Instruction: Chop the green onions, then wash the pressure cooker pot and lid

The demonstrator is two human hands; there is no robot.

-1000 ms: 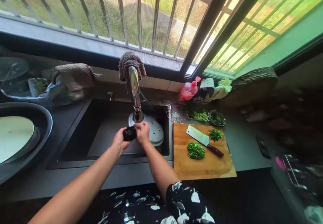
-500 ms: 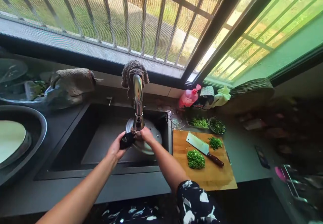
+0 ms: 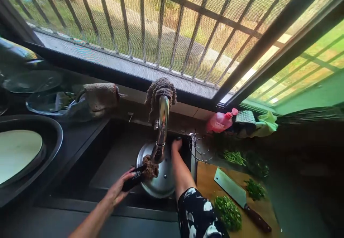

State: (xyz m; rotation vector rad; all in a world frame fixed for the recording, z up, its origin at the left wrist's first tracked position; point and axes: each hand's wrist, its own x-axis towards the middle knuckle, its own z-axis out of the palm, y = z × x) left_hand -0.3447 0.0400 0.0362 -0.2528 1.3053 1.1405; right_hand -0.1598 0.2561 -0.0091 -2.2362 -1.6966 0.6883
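Note:
My left hand (image 3: pixel 120 191) is closed round the black handle of a scrubber (image 3: pixel 150 168), whose brown shaggy head sits beside the spout of the chrome tap (image 3: pixel 163 123). Under the tap, in the dark sink (image 3: pixel 107 159), lies a round metal lid or pan (image 3: pixel 163 180); which of the two I cannot tell. My right hand (image 3: pixel 176 145) reaches past it to the sink's back right corner, near a small dark piece. Its fingers are mostly hidden there. Whether water runs from the tap does not show.
Right of the sink, a wooden board (image 3: pixel 206 180) bears a cleaver (image 3: pixel 231 188) and chopped greens (image 3: pixel 228 213). Behind stand a wire ring stand (image 3: pixel 200 148) and a pink bottle (image 3: pixel 219 122). A large dark basin (image 3: pixel 57 134) is at left. A brown cloth (image 3: pixel 161 87) hangs over the tap.
My right hand has left the spot under the tap and moved to the sink's back right. The scrubber, in my left hand, now shows its brown head. The view has shifted.

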